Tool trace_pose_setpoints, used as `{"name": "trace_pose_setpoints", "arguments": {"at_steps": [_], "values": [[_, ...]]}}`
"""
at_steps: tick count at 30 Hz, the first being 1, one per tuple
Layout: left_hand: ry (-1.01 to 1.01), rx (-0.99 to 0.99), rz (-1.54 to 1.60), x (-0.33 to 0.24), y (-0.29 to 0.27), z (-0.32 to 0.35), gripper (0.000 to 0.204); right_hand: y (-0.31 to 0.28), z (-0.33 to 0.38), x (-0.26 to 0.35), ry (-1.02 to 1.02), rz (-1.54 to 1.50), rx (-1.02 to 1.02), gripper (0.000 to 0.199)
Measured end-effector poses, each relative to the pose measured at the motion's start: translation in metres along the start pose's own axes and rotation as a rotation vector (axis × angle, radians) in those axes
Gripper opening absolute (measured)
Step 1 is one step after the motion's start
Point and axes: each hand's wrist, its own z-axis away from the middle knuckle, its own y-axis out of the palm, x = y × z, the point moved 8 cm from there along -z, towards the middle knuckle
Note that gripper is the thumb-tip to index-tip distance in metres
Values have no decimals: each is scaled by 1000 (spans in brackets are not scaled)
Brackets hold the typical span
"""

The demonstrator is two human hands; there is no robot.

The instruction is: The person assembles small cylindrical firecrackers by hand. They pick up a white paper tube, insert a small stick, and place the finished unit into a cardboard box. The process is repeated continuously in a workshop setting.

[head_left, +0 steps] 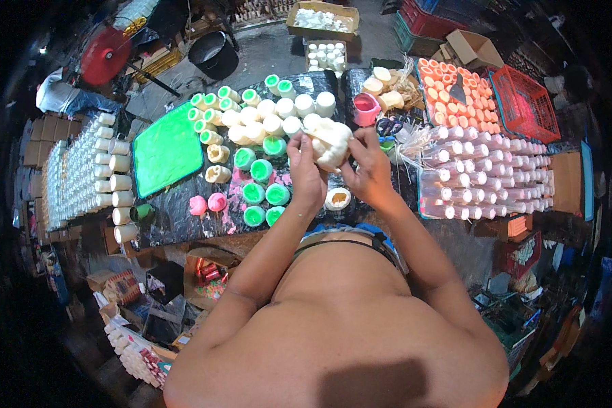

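A cream-white lumpy piece (332,144), perhaps a soft mould, is held up between my two hands over the dark-covered table (183,221). My left hand (307,170) grips its left side with the thumb up. On its right side the fingers of my right hand (368,166) are closed. Just below sits a cream cup (338,198) with a brownish inside. Left of my hands stand several cream cups filled with green (257,193). Behind them are several cream-white cylinders (285,107). Two pink lumps (217,201) rest nearer the table's front edge.
A bright green tray (168,151) lies left, beside rows of white cylinders (120,182). Rightward are a pink cup (366,109), white strands (415,144), orange pieces (450,92), rows of pale pink cylinders (479,178) and a red crate (523,102). A red fan (105,56) stands far left.
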Motion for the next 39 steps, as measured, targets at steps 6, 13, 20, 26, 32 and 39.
{"name": "trace_pose_setpoints", "arguments": {"at_steps": [6, 13, 20, 26, 32, 39], "values": [[474, 151, -537, -38, 22, 12, 54, 1, 25, -19, 61, -130, 145, 23], [479, 237, -605, -32, 29, 19, 48, 1, 33, -27, 36, -23, 287, 23], [319, 194, -655, -17, 12, 10, 34, -6, 34, -28, 10, 92, 406, 20], [-363, -52, -7, 53, -49, -16, 41, -12, 25, -40, 10, -6, 400, 33], [-631, 32, 120, 99, -74, -8, 46, 31, 33, -62, 363, 113, 467, 73], [-538, -60, -708, 77, -117, -7, 53, 93, 54, -125, 418, 274, 468, 59]]}}
